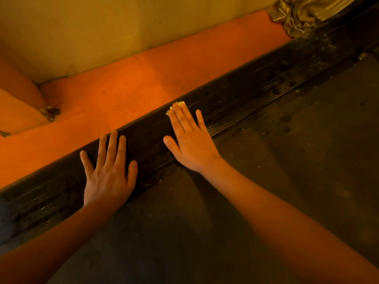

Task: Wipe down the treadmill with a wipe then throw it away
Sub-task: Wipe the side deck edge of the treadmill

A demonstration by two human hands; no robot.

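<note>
Head view. We saw the left hand (108, 175) lying flat, fingers straight, on the black ribbed side rail of the treadmill (266, 83). The right hand (189, 140), just beside it and equally flat, pressed a small pale wipe (178, 103) onto the same rail, only its edge showing beyond the fingertips. With no finger curled round it, we judged the wipe could slip free towards the orange floor (133, 83).

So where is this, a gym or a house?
Probably a room in a house: the treadmill sits on orange carpet beside a plain wall, with bunched fabric, maybe a curtain.
</note>
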